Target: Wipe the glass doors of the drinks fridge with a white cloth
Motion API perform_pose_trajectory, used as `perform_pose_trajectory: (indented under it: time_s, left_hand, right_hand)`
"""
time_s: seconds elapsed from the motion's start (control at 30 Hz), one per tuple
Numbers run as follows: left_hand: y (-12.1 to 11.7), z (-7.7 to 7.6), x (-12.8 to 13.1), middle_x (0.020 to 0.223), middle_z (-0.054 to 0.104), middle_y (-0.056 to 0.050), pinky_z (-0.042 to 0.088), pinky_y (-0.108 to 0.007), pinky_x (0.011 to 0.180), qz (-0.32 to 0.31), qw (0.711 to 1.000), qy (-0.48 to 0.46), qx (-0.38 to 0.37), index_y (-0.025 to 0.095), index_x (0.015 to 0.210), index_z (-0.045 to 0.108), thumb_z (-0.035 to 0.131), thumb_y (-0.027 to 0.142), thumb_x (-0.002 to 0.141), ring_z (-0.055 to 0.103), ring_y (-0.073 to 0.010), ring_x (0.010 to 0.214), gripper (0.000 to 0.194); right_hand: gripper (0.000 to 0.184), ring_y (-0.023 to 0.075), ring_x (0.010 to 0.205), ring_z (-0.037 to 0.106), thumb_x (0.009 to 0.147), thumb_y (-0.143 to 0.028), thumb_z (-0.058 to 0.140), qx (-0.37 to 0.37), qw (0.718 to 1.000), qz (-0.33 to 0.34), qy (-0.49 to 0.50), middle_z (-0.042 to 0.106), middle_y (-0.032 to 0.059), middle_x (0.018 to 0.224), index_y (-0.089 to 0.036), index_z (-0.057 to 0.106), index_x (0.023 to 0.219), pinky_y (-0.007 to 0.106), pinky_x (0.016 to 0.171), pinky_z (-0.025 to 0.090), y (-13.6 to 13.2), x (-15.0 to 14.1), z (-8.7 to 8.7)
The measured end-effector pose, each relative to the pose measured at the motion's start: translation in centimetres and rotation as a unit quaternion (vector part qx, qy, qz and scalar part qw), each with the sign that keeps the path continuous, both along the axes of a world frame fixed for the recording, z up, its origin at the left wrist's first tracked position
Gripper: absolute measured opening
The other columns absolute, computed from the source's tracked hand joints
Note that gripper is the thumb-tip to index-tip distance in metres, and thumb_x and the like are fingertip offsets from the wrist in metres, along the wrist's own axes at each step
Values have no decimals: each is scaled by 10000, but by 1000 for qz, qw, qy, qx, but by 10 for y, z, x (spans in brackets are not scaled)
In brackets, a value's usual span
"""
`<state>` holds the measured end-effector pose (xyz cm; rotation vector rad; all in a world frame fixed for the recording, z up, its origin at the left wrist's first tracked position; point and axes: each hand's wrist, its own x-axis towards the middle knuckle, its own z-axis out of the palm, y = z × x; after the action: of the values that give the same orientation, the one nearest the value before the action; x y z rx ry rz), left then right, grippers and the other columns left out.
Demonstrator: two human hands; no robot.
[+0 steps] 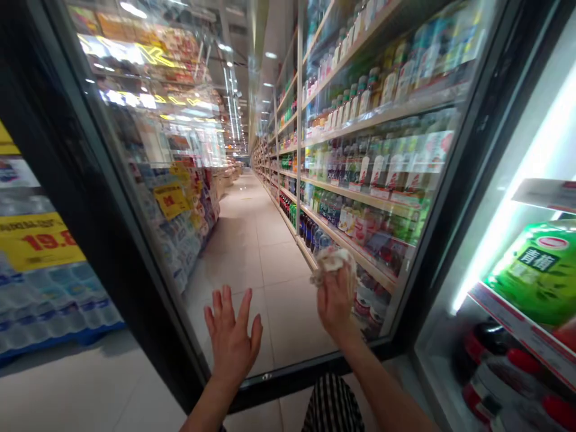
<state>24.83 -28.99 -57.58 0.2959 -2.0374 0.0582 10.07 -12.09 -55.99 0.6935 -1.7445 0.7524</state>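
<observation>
A black-framed glass door (270,294) of a drinks cooler stands open in front of me. My right hand (336,303) is closed around a crumpled, pale, stained cloth (335,264), which appears to lie against the lower right part of the pane. Lower left of the pane is my left hand (231,336), with fingers spread and nothing in them. Whether its fingers touch the glass I cannot tell. A patterned dark-and-light garment (333,405) shows between my forearms.
To the right, a lit cooler shelf (526,324) holds a green package (535,270), with red-capped containers (495,384) below. Stacked water bottles (54,306) with a yellow price sign (38,240) stand on the left. Bottle shelves and an aisle show in the glass.
</observation>
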Motion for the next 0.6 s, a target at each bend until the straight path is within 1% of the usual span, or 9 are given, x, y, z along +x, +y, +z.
perform_pose_trajectory:
  time_s: [0.07, 0.1, 0.2, 0.27, 0.33, 0.4, 0.47, 0.53, 0.6]
  left_hand:
    - [-2, 10, 1, 1488, 97, -103, 171, -553, 1053, -12, 1000, 16, -21, 286, 1389, 154, 542, 177, 765, 144, -306, 1354, 743]
    - [-4, 16, 2, 1486, 112, -103, 167, -545, 1057, -16, 999, 26, -30, 285, 1389, 161, 543, 180, 765, 159, -298, 1352, 740]
    - [-13, 37, 2, 1481, 137, -110, 161, -538, 1059, -4, 999, 39, -34, 277, 1388, 169, 558, 213, 763, 168, -297, 1350, 740]
    - [-17, 46, 0, 1478, 146, -120, 153, -546, 1058, 8, 999, 37, -27, 267, 1391, 160, 559, 235, 766, 155, -303, 1352, 742]
    - [-19, 50, -3, 1477, 144, -126, 146, -555, 1057, 14, 999, 39, -21, 262, 1394, 145, 557, 249, 769, 140, -307, 1354, 749]
    - [-18, 49, -6, 1479, 128, -131, 148, -564, 1052, 17, 999, 41, -11, 260, 1396, 132, 555, 258, 771, 126, -313, 1356, 755]
    - [-16, 48, -7, 1481, 121, -130, 157, -572, 1046, 15, 999, 39, -6, 266, 1396, 125, 551, 261, 774, 125, -318, 1355, 754]
    - [-15, 48, -7, 1482, 118, -123, 162, -572, 1045, 12, 999, 39, -9, 274, 1396, 121, 547, 256, 776, 130, -318, 1354, 752]
    - [-15, 48, -6, 1484, 118, -111, 167, -563, 1048, 12, 999, 39, -15, 285, 1395, 119, 546, 250, 777, 136, -312, 1354, 752]
  right_hand:
    - [302, 267, 1312, 279, 790, -173, 455, 87, 995, 40, 31, 435, 77, 1316, -226, 610, 1044, 485, 1037, 295, -3, 5, 0]
    - [299, 264, 1303, 298, 786, -175, 457, 88, 995, 38, 36, 439, 73, 1313, -227, 614, 1035, 477, 1037, 295, 3, 1, 1]
    - [434, 292, 1312, 264, 806, -188, 388, -53, 998, -35, 5, 326, 141, 1393, -156, 501, 1223, 528, 1034, 264, 41, -37, 15]
    - [505, 293, 1314, 256, 820, -205, 336, -183, 979, -75, -51, 292, 165, 1413, -121, 399, 1313, 544, 1038, 247, 67, -64, 29]
    - [521, 280, 1317, 253, 830, -219, 309, -256, 957, -94, -94, 292, 159, 1416, -121, 361, 1338, 538, 1049, 240, 75, -72, 38]
    - [502, 283, 1323, 235, 833, -223, 324, -217, 969, -85, -82, 287, 158, 1417, -127, 389, 1322, 539, 1051, 237, 65, -61, 36]
    - [439, 292, 1325, 230, 822, -222, 380, -71, 996, -41, -25, 312, 137, 1404, -163, 485, 1244, 536, 1041, 258, 47, -42, 25]
    - [358, 296, 1319, 247, 800, -215, 438, 72, 997, 4, 33, 364, 107, 1370, -201, 570, 1132, 528, 1028, 284, 37, -32, 18]
    - [351, 298, 1308, 271, 790, -220, 451, 80, 996, -2, 48, 385, 105, 1351, -208, 577, 1117, 528, 1014, 305, 42, -38, 22]
